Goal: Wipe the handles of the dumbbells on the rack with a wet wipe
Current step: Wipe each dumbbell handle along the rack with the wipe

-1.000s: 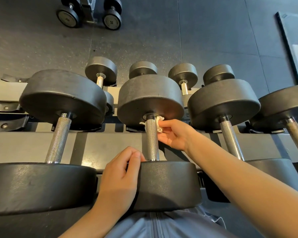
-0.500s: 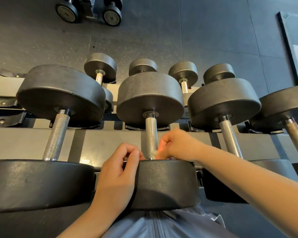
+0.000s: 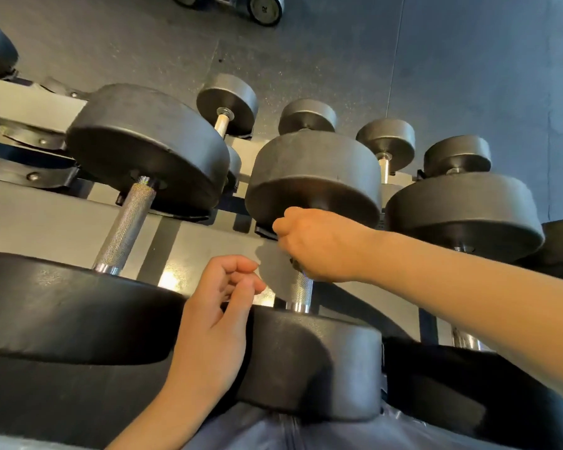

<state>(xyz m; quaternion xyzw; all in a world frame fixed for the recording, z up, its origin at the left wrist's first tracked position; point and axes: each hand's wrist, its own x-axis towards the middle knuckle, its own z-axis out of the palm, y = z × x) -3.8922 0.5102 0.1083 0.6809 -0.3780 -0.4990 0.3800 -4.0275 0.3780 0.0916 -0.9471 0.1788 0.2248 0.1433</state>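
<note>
The handle of the middle dumbbell [image 3: 301, 289] shows only a short bare stretch below the right hand [image 3: 322, 245], hemmed by its near head [image 3: 312, 362] and far head [image 3: 312, 177]. The left hand [image 3: 218, 316] fills the gap between that near head and the left dumbbell [image 3: 126, 222], whose handle lies fully open.

Single head-worn wide-angle view, tilted steeply down and forward over the dumbbell rack [image 3: 189, 241], close above both hands, floor [image 3: 468, 76] filling the upper frame, horizon canted.
</note>
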